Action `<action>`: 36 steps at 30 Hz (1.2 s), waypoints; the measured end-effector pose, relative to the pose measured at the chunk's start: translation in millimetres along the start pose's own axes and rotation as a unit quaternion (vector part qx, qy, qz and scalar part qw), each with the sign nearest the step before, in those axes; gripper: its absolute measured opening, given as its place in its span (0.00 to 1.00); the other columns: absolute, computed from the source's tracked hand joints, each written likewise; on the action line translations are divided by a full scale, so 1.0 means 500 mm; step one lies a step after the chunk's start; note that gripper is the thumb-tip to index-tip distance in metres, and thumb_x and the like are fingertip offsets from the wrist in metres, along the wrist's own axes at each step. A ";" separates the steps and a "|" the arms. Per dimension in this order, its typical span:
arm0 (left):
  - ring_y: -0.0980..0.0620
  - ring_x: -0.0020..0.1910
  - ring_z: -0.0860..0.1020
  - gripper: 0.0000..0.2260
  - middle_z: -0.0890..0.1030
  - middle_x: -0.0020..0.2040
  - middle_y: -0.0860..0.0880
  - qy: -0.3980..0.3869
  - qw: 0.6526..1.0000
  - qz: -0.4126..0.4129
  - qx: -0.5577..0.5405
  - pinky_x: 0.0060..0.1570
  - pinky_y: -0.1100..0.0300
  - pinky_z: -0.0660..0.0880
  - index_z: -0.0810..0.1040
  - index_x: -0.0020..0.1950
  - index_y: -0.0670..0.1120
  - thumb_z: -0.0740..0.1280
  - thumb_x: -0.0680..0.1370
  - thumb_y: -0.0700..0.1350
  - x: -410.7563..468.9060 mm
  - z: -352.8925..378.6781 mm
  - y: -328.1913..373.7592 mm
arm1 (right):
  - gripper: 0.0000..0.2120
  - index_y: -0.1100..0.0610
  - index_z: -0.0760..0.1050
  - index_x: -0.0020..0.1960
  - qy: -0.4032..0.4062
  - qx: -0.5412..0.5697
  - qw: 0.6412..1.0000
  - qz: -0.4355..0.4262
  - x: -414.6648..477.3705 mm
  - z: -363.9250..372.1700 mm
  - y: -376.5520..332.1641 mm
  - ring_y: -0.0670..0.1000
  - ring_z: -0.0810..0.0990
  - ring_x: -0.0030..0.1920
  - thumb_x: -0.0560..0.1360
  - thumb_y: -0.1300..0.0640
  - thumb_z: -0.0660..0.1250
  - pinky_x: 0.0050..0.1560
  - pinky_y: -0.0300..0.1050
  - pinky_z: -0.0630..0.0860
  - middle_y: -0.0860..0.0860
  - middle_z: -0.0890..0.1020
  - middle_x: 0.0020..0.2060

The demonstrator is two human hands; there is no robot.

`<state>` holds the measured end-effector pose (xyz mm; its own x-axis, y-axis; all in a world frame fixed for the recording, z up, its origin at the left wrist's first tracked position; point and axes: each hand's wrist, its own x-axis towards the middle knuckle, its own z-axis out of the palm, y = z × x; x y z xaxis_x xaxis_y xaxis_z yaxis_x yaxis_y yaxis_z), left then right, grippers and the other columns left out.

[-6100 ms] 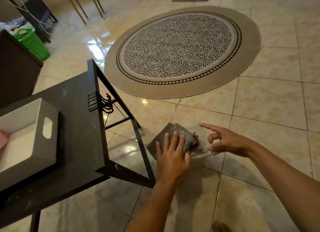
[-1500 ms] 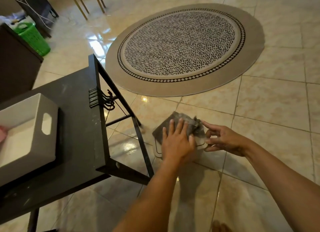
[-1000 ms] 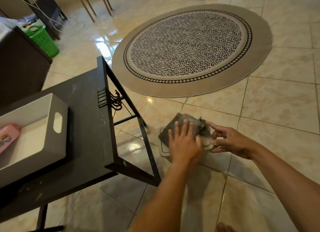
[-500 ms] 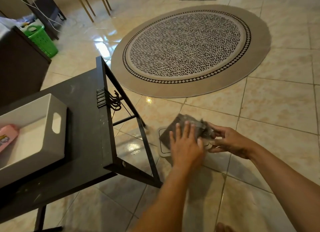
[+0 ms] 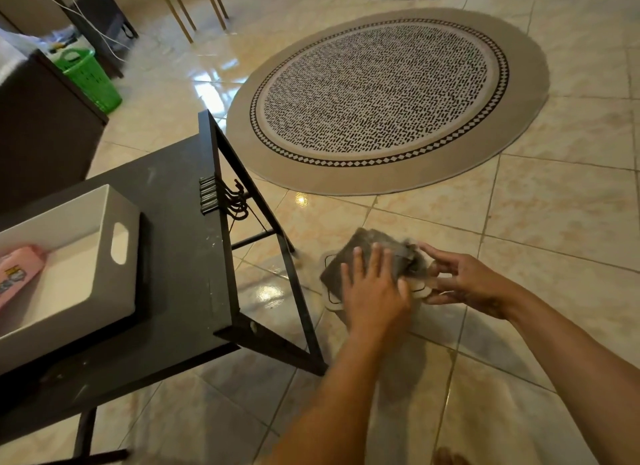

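My left hand (image 5: 375, 288) lies flat, fingers straight, pressing the grey cloth (image 5: 367, 248) onto the pale lid (image 5: 330, 300) under my palm; my right hand (image 5: 464, 284) pinches the lid's edge beside it; if I press too hard, the lid may twist out of that thin pinch.

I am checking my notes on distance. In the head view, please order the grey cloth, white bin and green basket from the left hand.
1. Grey cloth, under the left hand, on the lid.
2. White bin, left, on the black table.
3. Green basket, far upper left.
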<state>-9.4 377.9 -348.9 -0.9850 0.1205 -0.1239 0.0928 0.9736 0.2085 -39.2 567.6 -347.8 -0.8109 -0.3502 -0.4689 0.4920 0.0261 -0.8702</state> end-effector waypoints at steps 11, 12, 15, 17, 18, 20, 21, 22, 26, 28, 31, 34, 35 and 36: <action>0.52 0.75 0.32 0.27 0.43 0.79 0.54 0.011 0.996 0.072 -0.051 0.73 0.46 0.34 0.46 0.79 0.54 0.45 0.81 0.57 -0.088 0.022 0.041 | 0.38 0.50 0.62 0.77 0.003 -0.042 0.999 -0.003 0.001 -0.003 -0.004 0.53 0.80 0.48 0.74 0.75 0.66 0.46 0.47 0.81 0.54 0.78 0.50; 0.51 0.76 0.33 0.26 0.44 0.79 0.54 0.009 0.996 0.074 -0.048 0.74 0.46 0.35 0.46 0.79 0.54 0.45 0.81 0.57 -0.069 0.020 0.049 | 0.39 0.50 0.62 0.77 0.007 -0.033 0.999 -0.005 -0.001 -0.003 -0.004 0.54 0.82 0.51 0.74 0.77 0.65 0.46 0.47 0.82 0.54 0.79 0.56; 0.48 0.76 0.34 0.26 0.42 0.79 0.52 0.001 0.999 0.040 -0.013 0.74 0.44 0.35 0.43 0.79 0.53 0.45 0.82 0.56 -0.016 0.004 0.030 | 0.38 0.51 0.62 0.78 0.013 0.000 1.000 -0.005 -0.005 -0.005 0.001 0.56 0.84 0.53 0.74 0.76 0.66 0.49 0.50 0.84 0.55 0.78 0.59; 0.47 0.76 0.34 0.26 0.40 0.79 0.51 -0.002 1.000 -0.017 0.001 0.72 0.44 0.33 0.40 0.78 0.53 0.43 0.81 0.57 -0.006 -0.006 0.000 | 0.38 0.50 0.60 0.78 0.021 0.010 1.000 -0.002 -0.009 -0.006 0.005 0.57 0.82 0.46 0.75 0.73 0.67 0.49 0.51 0.84 0.57 0.75 0.48; 0.47 0.75 0.33 0.27 0.40 0.79 0.51 0.003 0.999 -0.047 -0.001 0.72 0.43 0.33 0.40 0.78 0.53 0.41 0.80 0.57 -0.015 -0.009 -0.015 | 0.38 0.50 0.60 0.78 0.029 0.014 0.999 -0.002 -0.011 -0.007 0.008 0.57 0.81 0.44 0.75 0.73 0.67 0.48 0.50 0.84 0.57 0.73 0.46; 0.48 0.75 0.33 0.28 0.39 0.79 0.53 0.019 0.995 -0.097 -0.031 0.73 0.41 0.34 0.41 0.79 0.54 0.41 0.79 0.58 -0.049 -0.014 -0.028 | 0.39 0.49 0.59 0.78 0.040 0.022 0.999 -0.004 -0.017 -0.005 0.013 0.56 0.79 0.42 0.75 0.73 0.67 0.47 0.50 0.84 0.56 0.71 0.44; 0.48 0.75 0.32 0.28 0.38 0.79 0.53 0.025 0.991 -0.117 -0.055 0.73 0.40 0.36 0.42 0.79 0.55 0.42 0.79 0.58 -0.071 -0.016 -0.025 | 0.39 0.48 0.58 0.79 0.043 0.025 0.999 -0.006 -0.020 -0.002 0.014 0.56 0.78 0.42 0.75 0.73 0.67 0.47 0.49 0.84 0.56 0.71 0.43; 0.48 0.75 0.32 0.28 0.37 0.79 0.53 0.029 0.987 -0.134 -0.083 0.73 0.38 0.38 0.43 0.79 0.55 0.43 0.79 0.58 -0.092 -0.019 -0.015 | 0.40 0.48 0.57 0.79 0.047 0.024 0.999 -0.008 -0.021 0.000 0.015 0.56 0.78 0.42 0.75 0.73 0.67 0.47 0.49 0.84 0.56 0.71 0.43; 0.48 0.75 0.30 0.25 0.33 0.78 0.56 0.041 0.970 -0.149 -0.187 0.73 0.39 0.50 0.41 0.76 0.55 0.48 0.82 0.56 -0.135 -0.013 0.036 | 0.43 0.45 0.54 0.80 0.052 -0.005 0.999 0.001 -0.043 0.014 0.017 0.53 0.81 0.39 0.75 0.73 0.68 0.47 0.50 0.84 0.57 0.72 0.43; 0.48 0.74 0.29 0.26 0.33 0.78 0.56 0.041 0.967 -0.137 -0.209 0.72 0.45 0.56 0.44 0.78 0.54 0.49 0.82 0.55 -0.121 -0.008 0.041 | 0.46 0.42 0.51 0.79 0.028 -0.026 0.999 0.023 -0.071 0.019 0.018 0.56 0.82 0.40 0.74 0.72 0.70 0.45 0.49 0.84 0.59 0.75 0.42; 0.48 0.75 0.30 0.27 0.36 0.78 0.55 0.037 0.975 -0.092 -0.200 0.71 0.50 0.60 0.47 0.79 0.52 0.50 0.82 0.55 -0.091 -0.008 0.024 | 0.39 0.44 0.57 0.77 0.036 -0.112 0.992 0.044 -0.102 0.010 -0.001 0.56 0.83 0.39 0.75 0.65 0.72 0.42 0.46 0.83 0.60 0.81 0.42; 0.53 0.75 0.30 0.26 0.41 0.79 0.58 0.036 0.976 -0.048 -0.211 0.70 0.50 0.61 0.49 0.79 0.53 0.53 0.83 0.53 -0.074 -0.016 0.000 | 0.22 0.51 0.71 0.73 0.140 -0.255 0.957 0.002 -0.074 -0.017 -0.031 0.53 0.83 0.44 0.80 0.54 0.66 0.49 0.50 0.84 0.54 0.82 0.49; 0.54 0.75 0.30 0.26 0.42 0.79 0.59 0.034 0.976 -0.039 -0.214 0.69 0.50 0.61 0.50 0.79 0.54 0.54 0.83 0.52 -0.070 -0.018 -0.005 | 0.21 0.49 0.71 0.73 0.152 -0.280 0.948 -0.015 -0.057 -0.023 -0.041 0.53 0.83 0.47 0.81 0.52 0.63 0.53 0.52 0.82 0.53 0.82 0.55; 0.55 0.75 0.31 0.25 0.42 0.78 0.59 0.031 0.976 -0.031 -0.214 0.70 0.50 0.61 0.51 0.79 0.54 0.54 0.83 0.52 -0.065 -0.019 -0.011 | 0.20 0.46 0.69 0.74 0.142 -0.302 0.942 -0.029 -0.041 -0.022 -0.051 0.53 0.82 0.53 0.82 0.51 0.61 0.58 0.53 0.80 0.51 0.80 0.62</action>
<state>20.7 366.9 -336.6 -0.9949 0.0392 -0.0929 -0.0234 0.8065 0.5908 -38.4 584.3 -317.4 -0.9250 -0.1060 -0.3649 0.2430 0.5735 -0.7824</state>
